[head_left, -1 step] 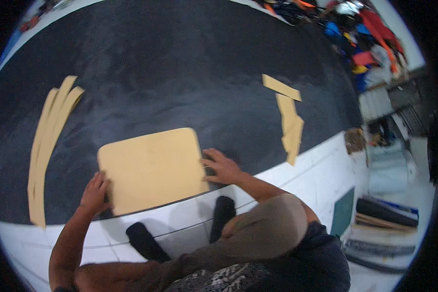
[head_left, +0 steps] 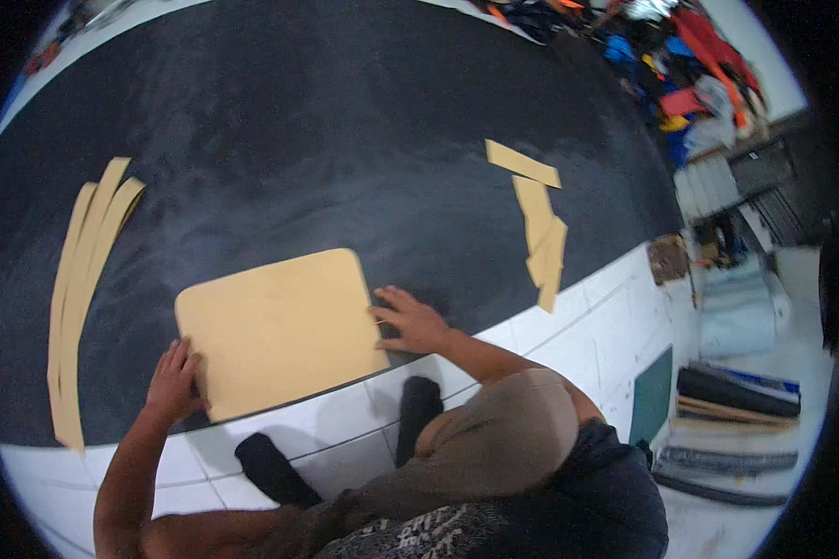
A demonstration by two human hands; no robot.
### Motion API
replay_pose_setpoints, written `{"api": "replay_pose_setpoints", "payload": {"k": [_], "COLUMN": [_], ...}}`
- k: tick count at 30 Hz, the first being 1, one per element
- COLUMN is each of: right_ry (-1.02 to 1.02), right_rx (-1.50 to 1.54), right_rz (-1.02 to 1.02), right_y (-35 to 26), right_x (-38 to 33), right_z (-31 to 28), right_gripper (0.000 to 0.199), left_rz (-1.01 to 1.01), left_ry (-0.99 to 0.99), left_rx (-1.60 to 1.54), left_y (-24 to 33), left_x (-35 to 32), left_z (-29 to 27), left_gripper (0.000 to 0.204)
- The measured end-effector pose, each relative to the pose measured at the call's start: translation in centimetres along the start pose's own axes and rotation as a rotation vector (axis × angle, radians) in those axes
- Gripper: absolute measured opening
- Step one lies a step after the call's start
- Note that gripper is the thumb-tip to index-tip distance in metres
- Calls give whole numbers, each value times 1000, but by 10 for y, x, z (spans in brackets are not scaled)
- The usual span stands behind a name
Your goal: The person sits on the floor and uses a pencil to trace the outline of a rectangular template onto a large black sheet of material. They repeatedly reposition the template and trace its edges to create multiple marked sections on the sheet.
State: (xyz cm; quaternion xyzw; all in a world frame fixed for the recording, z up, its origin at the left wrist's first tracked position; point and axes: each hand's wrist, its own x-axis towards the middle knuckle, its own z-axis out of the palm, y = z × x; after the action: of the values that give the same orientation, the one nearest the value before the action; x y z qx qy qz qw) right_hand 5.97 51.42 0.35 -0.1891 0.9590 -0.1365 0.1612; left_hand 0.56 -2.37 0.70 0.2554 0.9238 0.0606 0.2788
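A tan board with rounded corners [head_left: 275, 326] lies flat on a large black sheet [head_left: 345, 140] spread over a white tiled floor [head_left: 587, 317]. My left hand [head_left: 175, 382] rests flat on the board's lower left corner. My right hand [head_left: 410, 321] presses against the board's right edge with its fingers spread. Neither hand holds anything else that I can see.
Long tan strips [head_left: 79, 298] lie on the sheet at the left, and shorter tan pieces [head_left: 541, 233] at the right. Two dark-socked feet [head_left: 419, 410] rest on the tiles by the sheet's near edge. Coloured cloth [head_left: 680, 65] is piled at the top right; rolls of material [head_left: 736, 391] lie at the right.
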Motion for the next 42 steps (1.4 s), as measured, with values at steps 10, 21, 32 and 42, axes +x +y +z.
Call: {"api": "replay_pose_setpoints", "payload": {"k": [10, 21, 32, 42], "right_ry": [39, 96, 31, 42], "right_rx": [31, 65, 61, 70], "right_rz": [-21, -63, -16, -28], "right_y": [-6, -4, -10, -10], "right_x": [-2, -2, 0, -1], "right_z": [-2, 0, -10, -9], "right_gripper": [78, 78, 74, 74], "left_rz": [2, -10, -5, 6], "left_ry": [-24, -43, -63, -73], "left_rx": [104, 109, 89, 118], "left_y": [3, 17, 7, 8], "left_x": [2, -1, 3, 4], "left_z": [-9, -24, -16, -17], "left_gripper": [115, 110, 111, 110]}}
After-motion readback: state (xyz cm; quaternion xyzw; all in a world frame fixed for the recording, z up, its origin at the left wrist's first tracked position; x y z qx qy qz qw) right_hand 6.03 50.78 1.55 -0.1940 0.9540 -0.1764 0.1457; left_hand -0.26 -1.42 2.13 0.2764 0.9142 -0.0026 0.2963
